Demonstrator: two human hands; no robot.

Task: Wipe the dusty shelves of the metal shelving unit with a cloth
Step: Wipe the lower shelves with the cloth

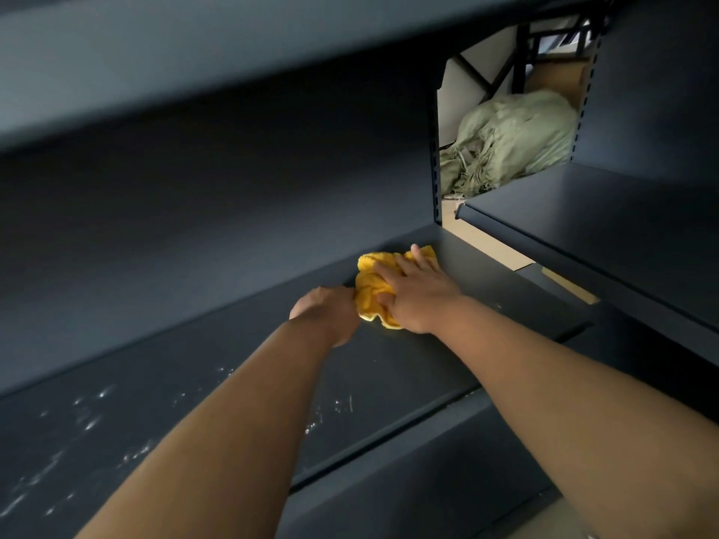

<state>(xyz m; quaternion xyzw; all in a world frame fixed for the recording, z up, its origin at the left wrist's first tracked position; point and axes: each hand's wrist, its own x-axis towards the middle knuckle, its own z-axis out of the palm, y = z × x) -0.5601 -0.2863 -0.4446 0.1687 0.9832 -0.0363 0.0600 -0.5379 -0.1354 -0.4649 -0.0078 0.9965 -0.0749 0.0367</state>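
Right hand grip: the right hand (pixel 416 293) lies on top of the crumpled yellow cloth (pixel 369 284); its fingers (pixel 415 254) are spread over the folds and the thumb digs into the fabric, so it holds the cloth bunched under the palm
Left hand grip: the left hand (pixel 327 311) is curled narrow like a fist at the left edge of the cloth and grips it there; its fingertips are hidden under the hand
Cloth place: the cloth rests on the flat dark metal shelf (pixel 428 363), towards the back and near the right end of it, close to the dark back panel (pixel 233 227)
Arms: both bare forearms reach forward from the lower edge of the view; the hands are just beside each other, with the cloth between and under them
Dust: white dusty streaks (pixel 89 422) lie on the left part of the shelf, well apart from the cloth; the part around the hands looks darker
Above: another dark shelf (pixel 194 64) hangs over the hands
Right side: a perforated metal upright (pixel 433 149) ends the back panel; beside it stands a neighbouring dark shelf (pixel 583 219)
Behind: a pale green woven sack (pixel 513 134) shows through the opening
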